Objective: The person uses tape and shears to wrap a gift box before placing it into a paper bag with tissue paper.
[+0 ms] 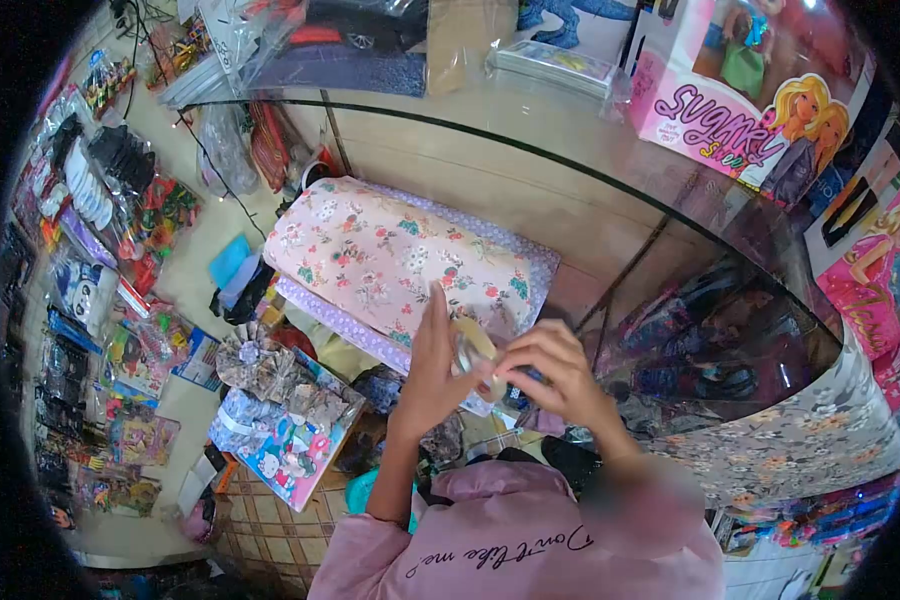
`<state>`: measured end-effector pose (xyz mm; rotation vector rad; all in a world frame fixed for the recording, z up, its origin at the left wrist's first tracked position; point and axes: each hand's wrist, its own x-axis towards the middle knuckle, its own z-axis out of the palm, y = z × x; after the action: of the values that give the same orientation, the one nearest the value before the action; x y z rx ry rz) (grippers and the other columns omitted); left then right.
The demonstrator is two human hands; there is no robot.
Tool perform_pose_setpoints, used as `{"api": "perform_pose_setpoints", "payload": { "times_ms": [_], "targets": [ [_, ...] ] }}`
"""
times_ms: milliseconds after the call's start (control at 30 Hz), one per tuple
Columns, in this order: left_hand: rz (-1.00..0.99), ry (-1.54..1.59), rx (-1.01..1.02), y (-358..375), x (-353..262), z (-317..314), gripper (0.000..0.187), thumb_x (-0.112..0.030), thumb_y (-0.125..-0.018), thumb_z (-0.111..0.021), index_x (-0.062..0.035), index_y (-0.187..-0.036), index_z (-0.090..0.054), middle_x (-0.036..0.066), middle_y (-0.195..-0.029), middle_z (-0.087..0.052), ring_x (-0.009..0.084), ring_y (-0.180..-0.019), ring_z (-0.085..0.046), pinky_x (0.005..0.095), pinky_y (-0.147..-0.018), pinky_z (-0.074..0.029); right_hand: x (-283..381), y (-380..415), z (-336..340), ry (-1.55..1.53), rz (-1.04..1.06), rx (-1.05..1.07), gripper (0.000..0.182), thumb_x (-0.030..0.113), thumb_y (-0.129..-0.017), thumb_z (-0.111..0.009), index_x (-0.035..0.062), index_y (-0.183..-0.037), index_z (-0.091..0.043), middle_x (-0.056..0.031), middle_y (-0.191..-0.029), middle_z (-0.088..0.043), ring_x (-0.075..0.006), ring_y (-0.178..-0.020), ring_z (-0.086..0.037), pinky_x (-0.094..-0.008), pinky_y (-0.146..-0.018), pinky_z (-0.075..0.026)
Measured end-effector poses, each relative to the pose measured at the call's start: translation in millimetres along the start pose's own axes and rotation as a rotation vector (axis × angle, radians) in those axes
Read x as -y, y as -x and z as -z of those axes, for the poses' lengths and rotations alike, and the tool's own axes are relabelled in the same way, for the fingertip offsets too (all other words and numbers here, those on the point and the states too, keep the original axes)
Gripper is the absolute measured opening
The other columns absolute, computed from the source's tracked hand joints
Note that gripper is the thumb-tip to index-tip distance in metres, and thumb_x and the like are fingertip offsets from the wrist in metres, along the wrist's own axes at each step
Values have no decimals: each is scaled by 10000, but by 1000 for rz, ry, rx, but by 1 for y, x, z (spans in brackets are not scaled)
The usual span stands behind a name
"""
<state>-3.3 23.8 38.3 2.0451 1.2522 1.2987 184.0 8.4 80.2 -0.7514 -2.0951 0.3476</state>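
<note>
A roll of tape, pale and yellowish, is between my two hands. My left hand holds it from the left side, fingers stretched upward along it and the thumb across its front. The fingers of my right hand are pinched together at the roll's right edge; what lies between the fingertips is too small to make out. Just beyond my hands lies a bundle wrapped in pink floral fabric or paper, with a purple dotted sheet beneath it.
A glass shelf edge curves above the bundle, with boxed dolls at the upper right. At the lower left lie a colourful picture box and grey ruffled fabric. Packaged goods hang along the left wall. Floral cloth covers the right side.
</note>
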Motion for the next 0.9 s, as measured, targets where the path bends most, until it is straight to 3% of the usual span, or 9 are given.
{"api": "perform_pose_setpoints", "payload": {
  "times_ms": [100,133,267,400,500,533,733,833,900],
  "targets": [
    [-197,149,129,5,-27,6,898,-321,-670,-751,37,-1334,-264,242,-1385,-279,377,-1299,-250,459,-1055,-193,0,3,4,13,-76,-35,157,109,-695,-690,79,-839,-638,-43,-866,-597,-224,-841,-543,-337,-774,-389],
    [-267,130,186,3,-33,4,900,-182,-618,-782,21,-1333,-275,194,-1322,-387,330,-1247,-353,457,-1061,-195,1,6,4,18,-91,-34,146,119,-712,-678,83,-846,-630,-40,-869,-593,-222,-844,-544,-334,-773,-386],
    [-260,166,176,12,-28,-19,740,-147,-648,-752,10,-1258,-363,175,-1204,-493,285,-1135,-476,400,-1003,-310,6,11,8,90,-113,-71,131,116,-728,-667,85,-847,-623,-43,-862,-592,-224,-836,-545,-332,-756,-383],
    [144,596,122,17,-21,-32,492,-144,-699,-711,0,-1118,-496,150,-953,-588,221,-912,-578,301,-820,-422,5,22,9,103,-227,-238,123,82,-720,-674,75,-831,-621,-59,-845,-601,-218,-818,-552,-326,-746,-377],
    [51,419,396,15,-11,-28,372,-138,-716,-695,1,-1030,-551,140,-890,-594,201,-838,-579,305,-757,-433,-2,24,3,6,-316,-201,132,76,-710,-684,68,-827,-624,-63,-833,-599,-230,-806,-554,-327,-746,-370],
    [-52,419,326,16,-13,-31,297,-138,-725,-689,4,-962,-580,123,-836,-590,190,-751,-565,305,-695,-434,-6,25,1,-3,-336,-194,121,59,-715,-678,46,-825,-630,-75,-832,-600,-213,-780,-564,-305,-731,-400],
    [-68,376,448,17,-13,-29,304,-120,-720,-688,2,-974,-574,91,-758,-585,182,-654,-541,302,-660,-430,-20,35,-5,-478,-508,-117,66,17,-776,-623,-11,-830,-646,-62,-833,-590,-125,-803,-550,-247,-718,-428],
    [-28,501,466,14,-18,-28,311,-104,-717,-686,-7,-990,-574,91,-804,-608,169,-683,-552,288,-689,-434,-36,43,-19,-661,-628,-142,101,10,-812,-570,-13,-856,-658,-65,-878,-583,-143,-816,-553,-256,-754,-431],
    [-67,500,461,14,-17,-28,321,-93,-724,-680,-14,-1017,-575,85,-872,-617,144,-747,-562,278,-718,-437,-42,46,-27,-514,-542,-160,135,8,-835,-535,-17,-897,-652,-74,-917,-575,-145,-845,-552,-259,-770,-430]
  ]
}}
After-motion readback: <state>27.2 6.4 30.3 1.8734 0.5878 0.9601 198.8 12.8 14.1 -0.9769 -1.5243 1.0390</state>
